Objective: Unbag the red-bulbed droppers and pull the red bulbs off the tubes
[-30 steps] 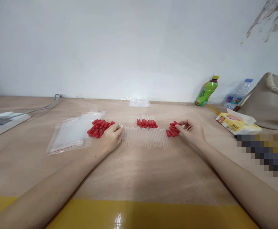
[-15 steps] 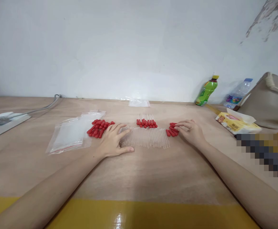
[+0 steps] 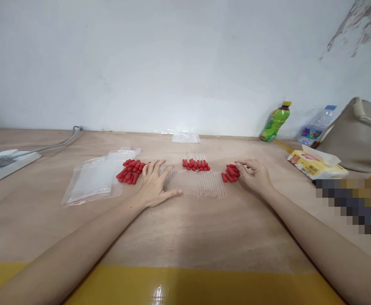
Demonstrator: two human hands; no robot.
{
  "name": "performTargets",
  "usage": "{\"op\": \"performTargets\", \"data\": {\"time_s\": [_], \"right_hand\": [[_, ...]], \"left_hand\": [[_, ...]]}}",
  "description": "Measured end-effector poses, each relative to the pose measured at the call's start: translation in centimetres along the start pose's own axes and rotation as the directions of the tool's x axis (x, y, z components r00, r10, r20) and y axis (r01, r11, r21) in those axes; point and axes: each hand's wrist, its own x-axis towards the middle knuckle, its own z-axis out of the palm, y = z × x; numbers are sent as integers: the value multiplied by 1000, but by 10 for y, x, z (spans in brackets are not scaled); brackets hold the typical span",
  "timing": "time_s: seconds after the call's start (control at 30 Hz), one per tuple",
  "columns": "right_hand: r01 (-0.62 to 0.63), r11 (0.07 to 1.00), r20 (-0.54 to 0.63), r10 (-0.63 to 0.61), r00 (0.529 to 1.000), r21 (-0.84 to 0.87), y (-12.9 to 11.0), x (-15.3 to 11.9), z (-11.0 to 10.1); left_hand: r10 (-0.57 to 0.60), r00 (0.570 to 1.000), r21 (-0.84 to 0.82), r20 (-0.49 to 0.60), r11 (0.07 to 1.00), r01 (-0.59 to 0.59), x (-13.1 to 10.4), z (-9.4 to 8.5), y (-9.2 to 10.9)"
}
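Note:
Clear thin tubes [image 3: 198, 183] lie side by side in a row at the middle of the table. My left hand [image 3: 156, 184] rests with fingers spread over the row's left end, next to a pile of red rubber-like pieces [image 3: 129, 171]. Behind the row, red-ended pieces [image 3: 195, 164] are lined up with clear stems pointing to the wall. My right hand [image 3: 254, 174] is at a small red pile [image 3: 231, 173] on the right, thumb and fingertips close together at its edge. Whether a piece is between them is too small to tell.
Clear zip bags [image 3: 91, 180] lie at the left, another bag [image 3: 185, 138] by the wall. A power strip [image 3: 13, 163] is far left. At right stand a green bottle [image 3: 274, 123], a clear bottle [image 3: 318, 125], a tissue pack [image 3: 317, 163] and a grey-brown bag [image 3: 360, 135].
My left hand has shifted slightly right over the tubes. My right hand has drawn back a little from the small red pile, showing more of it.

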Motion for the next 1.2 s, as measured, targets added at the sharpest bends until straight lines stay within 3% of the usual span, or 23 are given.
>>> {"op": "performTargets", "data": {"time_s": [0.1, 0.17, 0.33, 0.5, 0.6, 0.83, 1.03, 1.13, 1.2], "right_hand": [[-62, 998, -55, 62, 997, 0, -8, 5, 1], [-51, 999, -30, 51, 998, -4, -15, 10, 3], [10, 990, 130, 9, 992, -142, -33, 28, 15], [-80, 955, 323, 174, 930, -285, -58, 45, 36], [-112, 926, 371, 253, 893, -362, -70, 49, 48], [-125, 905, 349, 281, 894, -408, -83, 49, 58], [-190, 915, 299, 304, 905, -356, -89, 52, 47], [-157, 971, 214, 194, 957, -182, -89, 41, 35], [-6, 997, 157, 18, 987, -78, -89, 26, 28]], "left_hand": [[-10, 998, -21, -61, 1000, 9, -2, 3, -3], [-9, 996, -33, -91, 999, 6, -3, 5, -5], [-2, 994, -44, -108, 999, -3, -4, 7, -5], [3, 994, -44, -106, 999, -8, -5, 5, -5], [2, 995, -39, -102, 999, -6, -6, 5, -5], [20, 993, -33, -112, 999, -23, -7, 6, -5], [15, 993, -30, -115, 999, -19, -7, 6, -5], [19, 989, -30, -144, 999, -24, -7, 5, -4], [50, 980, -23, -194, 998, -55, -6, 4, -1]]}}
